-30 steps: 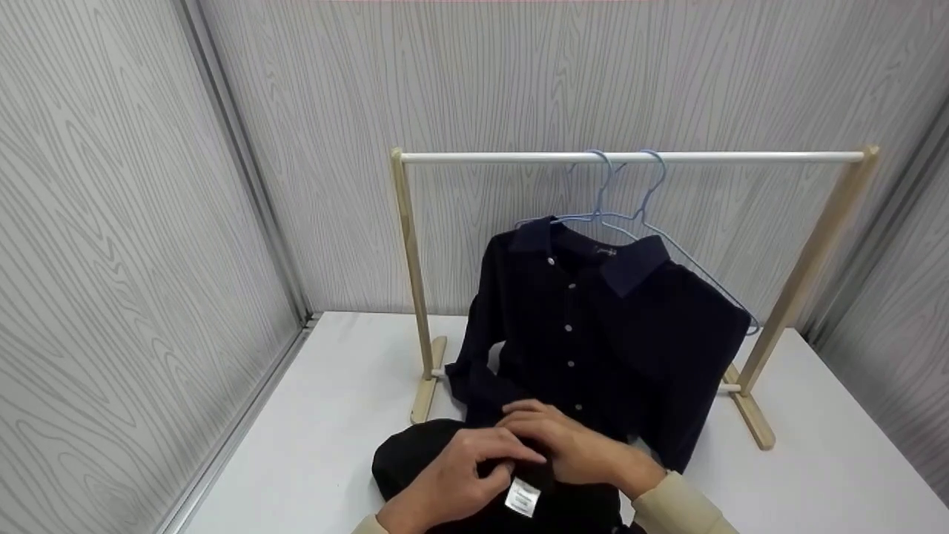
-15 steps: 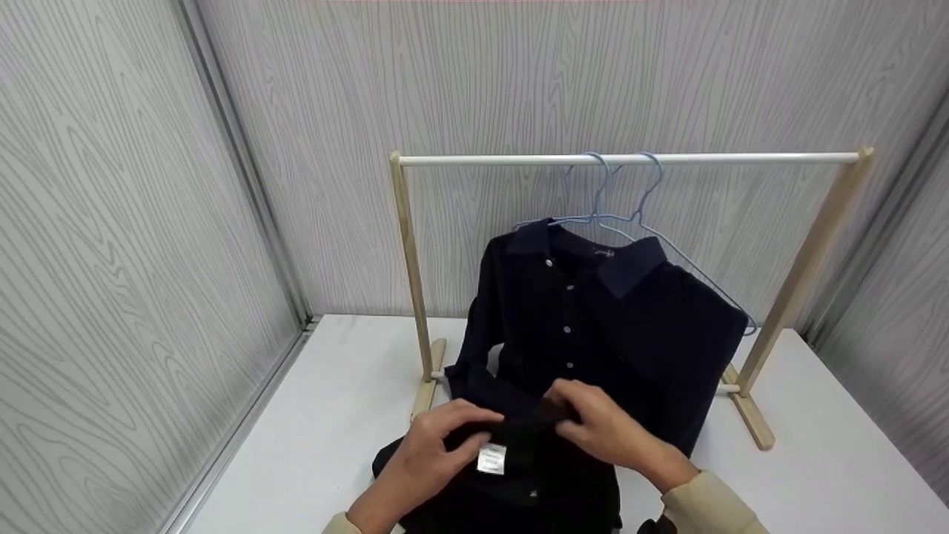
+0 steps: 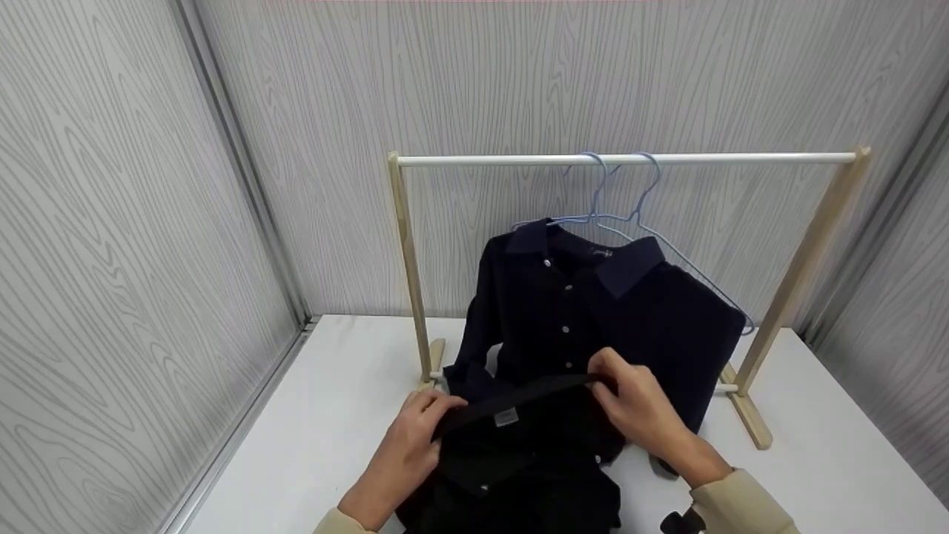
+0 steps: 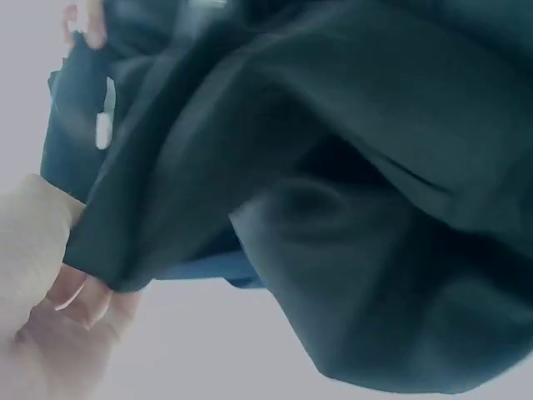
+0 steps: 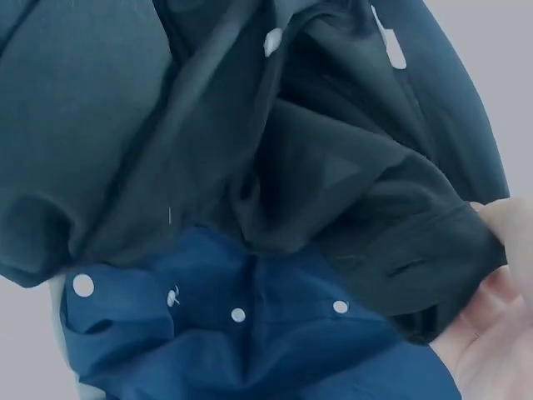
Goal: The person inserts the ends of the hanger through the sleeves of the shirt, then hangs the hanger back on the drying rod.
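Note:
A black shirt (image 3: 519,475) with a white label (image 3: 506,417) and small pale buttons lies bunched at the front of the table. My left hand (image 3: 408,445) pinches the left end of its collar band, fingers and thumb at the cloth edge. The other end of the band is gripped by my right hand (image 3: 637,404), so the band stretches slantwise between both hands. In the right wrist view the right hand (image 5: 491,333) holds a folded corner of the black shirt (image 5: 358,175). Cloth covers some of the left fingertips in the left wrist view.
Behind the hands, a navy shirt (image 3: 541,311) hangs from a blue hanger (image 3: 637,200) on a white rail (image 3: 482,160) with wooden legs. A second blue hanger (image 3: 597,196) hooks beside it. The white table (image 3: 296,430) meets grained panel walls at the back and sides.
My hands have moved apart, left hand leftward, right hand up and to the right. The bunched collar band has been drawn out between them, and the label has shifted upward.

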{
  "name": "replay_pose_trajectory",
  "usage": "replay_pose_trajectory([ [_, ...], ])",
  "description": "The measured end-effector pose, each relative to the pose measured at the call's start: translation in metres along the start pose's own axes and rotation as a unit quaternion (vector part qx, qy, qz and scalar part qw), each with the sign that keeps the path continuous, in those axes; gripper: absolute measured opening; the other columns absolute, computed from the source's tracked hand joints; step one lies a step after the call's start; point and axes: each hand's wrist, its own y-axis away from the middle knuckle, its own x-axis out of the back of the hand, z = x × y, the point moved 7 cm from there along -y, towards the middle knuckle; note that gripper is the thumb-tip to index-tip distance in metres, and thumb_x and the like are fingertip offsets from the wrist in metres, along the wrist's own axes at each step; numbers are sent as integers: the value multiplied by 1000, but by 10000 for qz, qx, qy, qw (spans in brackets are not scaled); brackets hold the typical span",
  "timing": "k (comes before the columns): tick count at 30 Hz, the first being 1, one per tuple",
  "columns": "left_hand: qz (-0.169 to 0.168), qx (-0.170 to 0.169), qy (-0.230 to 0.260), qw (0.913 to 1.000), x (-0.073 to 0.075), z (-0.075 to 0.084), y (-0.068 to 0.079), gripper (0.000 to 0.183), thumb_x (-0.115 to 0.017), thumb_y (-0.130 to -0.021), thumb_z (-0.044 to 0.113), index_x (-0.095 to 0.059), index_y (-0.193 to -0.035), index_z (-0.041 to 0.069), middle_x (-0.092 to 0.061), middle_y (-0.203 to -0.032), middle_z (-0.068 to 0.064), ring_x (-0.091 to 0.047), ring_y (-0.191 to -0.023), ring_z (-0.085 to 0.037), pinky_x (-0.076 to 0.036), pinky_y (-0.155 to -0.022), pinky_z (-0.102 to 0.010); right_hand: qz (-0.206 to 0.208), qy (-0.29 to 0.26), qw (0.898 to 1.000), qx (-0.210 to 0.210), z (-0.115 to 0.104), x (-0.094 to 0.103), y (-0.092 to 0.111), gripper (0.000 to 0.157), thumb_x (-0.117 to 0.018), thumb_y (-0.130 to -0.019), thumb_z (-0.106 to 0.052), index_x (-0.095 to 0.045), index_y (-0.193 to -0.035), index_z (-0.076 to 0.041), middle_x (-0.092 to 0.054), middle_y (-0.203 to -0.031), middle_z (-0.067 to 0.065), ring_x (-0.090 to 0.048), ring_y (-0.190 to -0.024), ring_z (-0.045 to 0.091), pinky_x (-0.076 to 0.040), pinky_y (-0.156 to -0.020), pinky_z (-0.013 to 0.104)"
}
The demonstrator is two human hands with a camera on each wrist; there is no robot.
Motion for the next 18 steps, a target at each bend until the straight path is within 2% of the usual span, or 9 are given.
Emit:
replay_pose_trajectory([
  [3,68,101,-415,9991,1,-9,1,50,-59,-69,-16,-58,-106,17,-53,-99,4,-50,-95,-13,-46,-83,-29,80,148,9999,-33,4,10,1,16,-59,-82,-2,-52,-89,-15,-62,-78,-9,-55,-67,3,-42,-60,18],
  [6,132,202,-580,9980,4,-16,1,45,-58,-73,-13,-58,-107,16,-54,-101,3,-52,-98,-13,-46,-84,-29,279,209,9993,-123,8,22,2,17,-60,-80,-1,-53,-89,-14,-63,-77,-9,-56,-67,3,-41,-59,16],
  [11,273,212,-268,9990,10,-22,-2,34,-54,-82,-8,-59,-109,13,-59,-104,0,-58,-100,-13,-47,-84,-26,604,193,9971,-412,16,44,6,18,-63,-78,-1,-56,-88,-14,-64,-75,-8,-57,-66,1,-41,-58,13],
  [16,857,207,-176,9960,24,-24,-9,27,-56,-84,-4,-63,-104,14,-63,-95,3,-61,-92,-6,-48,-77,-17,795,97,9918,-999,20,62,10,17,-66,-77,-3,-59,-85,-15,-65,-73,-8,-57,-66,2,-39,-60,12],
  [18,978,252,-91,9948,27,-25,-11,25,-56,-84,-3,-64,-102,13,-64,-93,3,-62,-90,-6,-49,-76,-17,781,51,9895,-1219,23,65,12,16,-66,-77,-3,-59,-85,-15,-64,-72,-8,-56,-65,3,-39,-60,12],
])
